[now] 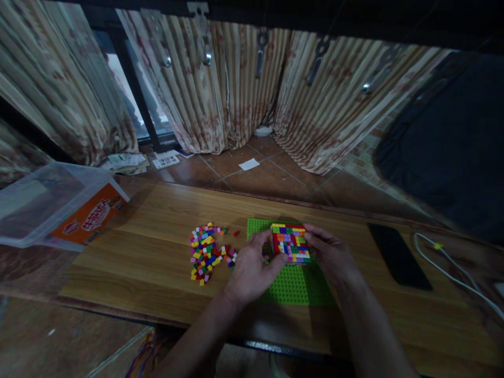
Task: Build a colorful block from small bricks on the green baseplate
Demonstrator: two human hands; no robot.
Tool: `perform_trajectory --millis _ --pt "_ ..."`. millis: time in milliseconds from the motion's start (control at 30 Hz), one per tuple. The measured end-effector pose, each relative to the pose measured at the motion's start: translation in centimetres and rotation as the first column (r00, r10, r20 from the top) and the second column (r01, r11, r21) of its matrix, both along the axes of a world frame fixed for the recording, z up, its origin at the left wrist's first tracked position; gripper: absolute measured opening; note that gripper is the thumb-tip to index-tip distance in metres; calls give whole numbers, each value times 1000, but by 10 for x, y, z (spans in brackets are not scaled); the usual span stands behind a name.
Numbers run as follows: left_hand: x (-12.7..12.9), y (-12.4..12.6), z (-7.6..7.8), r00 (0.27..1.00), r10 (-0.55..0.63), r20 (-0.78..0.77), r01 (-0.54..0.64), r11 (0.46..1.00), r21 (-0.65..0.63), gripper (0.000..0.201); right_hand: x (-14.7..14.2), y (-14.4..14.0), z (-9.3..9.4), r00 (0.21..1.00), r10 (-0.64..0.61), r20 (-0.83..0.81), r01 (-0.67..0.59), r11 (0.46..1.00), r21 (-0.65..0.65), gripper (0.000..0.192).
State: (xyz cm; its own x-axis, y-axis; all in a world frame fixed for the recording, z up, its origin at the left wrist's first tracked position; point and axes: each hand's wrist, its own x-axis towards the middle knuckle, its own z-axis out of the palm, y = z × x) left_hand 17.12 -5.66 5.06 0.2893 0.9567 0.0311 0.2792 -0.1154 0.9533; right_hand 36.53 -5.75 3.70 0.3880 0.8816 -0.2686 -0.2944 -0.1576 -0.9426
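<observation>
A block built of many coloured toy bricks [290, 242] is over the upper part of a green studded baseplate [295, 289]. My left hand [252, 269] grips its left side, with the thumb along the near left corner. On the opposite side, the fingers of my right hand [331, 253] close on the right edge. Whether the block rests on the studs or is lifted slightly I cannot tell. Left of the baseplate lies a loose pile of small toy bricks [205, 254] in mixed colours, and one red brick [236, 233] sits apart from it.
A black phone-like slab [397, 254] and a white cable [452, 268] lie on the wooden table [153, 252] at right. At left stands a clear plastic bin [35, 210] by an orange package [94, 212]. Striped curtains [236, 94] hang behind, with metal hooks above.
</observation>
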Motion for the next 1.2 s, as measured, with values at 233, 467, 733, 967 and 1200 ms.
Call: perform_trajectory --millis 233,467,733,967,1200 --pt "1 0 0 1000 6 -25 -6 1000 16 49 -2 2 2 999 -44 -15 44 999 -19 38" --pt "0 0 -3 998 -10 -65 10 1000 4 50 0 0 3 999 -21 -47 18 997 -75 43" --pt "-2 1 -4 999 -25 -25 26 1000 18 55 7 0 16 966 -239 -99 249 962 109 24" --pt "-3 0 -6 998 -55 -40 59 994 91 49 -27 -9 28 946 -323 26 289 878 380 9" --pt "-36 28 4 933 276 230 -300 951 76 31 -87 -41 30 753 -91 652 -249 877 411 7"
